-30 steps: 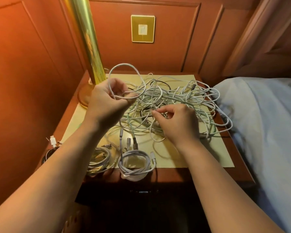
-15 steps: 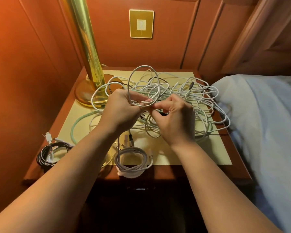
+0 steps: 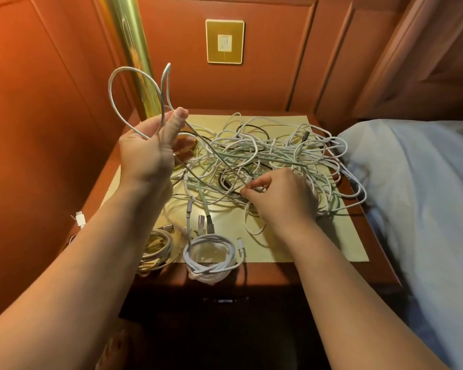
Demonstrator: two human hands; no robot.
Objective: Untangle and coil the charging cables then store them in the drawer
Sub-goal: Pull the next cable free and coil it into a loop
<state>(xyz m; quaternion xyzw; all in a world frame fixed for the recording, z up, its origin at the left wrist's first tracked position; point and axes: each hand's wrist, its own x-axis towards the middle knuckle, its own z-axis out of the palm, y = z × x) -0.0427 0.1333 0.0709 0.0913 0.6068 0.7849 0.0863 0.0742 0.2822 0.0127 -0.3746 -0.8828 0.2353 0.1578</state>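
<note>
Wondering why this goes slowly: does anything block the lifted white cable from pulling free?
Yes. The white cable loop in the left hand trails into the tangled pile, under crossing cables.

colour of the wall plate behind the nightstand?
Gold wall plate with a white centre switch; head view.

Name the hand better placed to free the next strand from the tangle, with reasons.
Right. The right hand already pinches a strand in the tangled cables; the left hand is raised, holding a white cable loop.
</note>
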